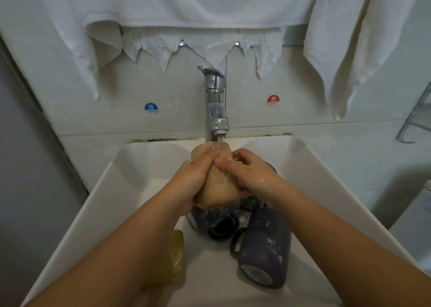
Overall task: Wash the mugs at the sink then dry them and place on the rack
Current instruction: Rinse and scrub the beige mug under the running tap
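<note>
Tan mug (pixel 215 185) held over the sink (pixel 130 167), long axis tilted, mouth up and away under the faucet (pixel 215 104) stream. Left hand (pixel 193 178) fingers wrapped round its side; right hand (pixel 247 174) fingers curled on the other side (soapy). Two dark mugs in the basin: one (pixel 263 246) lying on its side, base toward the camera; one (pixel 210 218) partly hidden beneath.

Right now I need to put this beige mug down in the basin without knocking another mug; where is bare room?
Bare floor lies left of the beige mug, between the left sink wall and the yellow sponge. Another bare strip runs along the back wall behind both hands. The middle and right are crowded: dark mugs lie under and in front of the hands.
</note>
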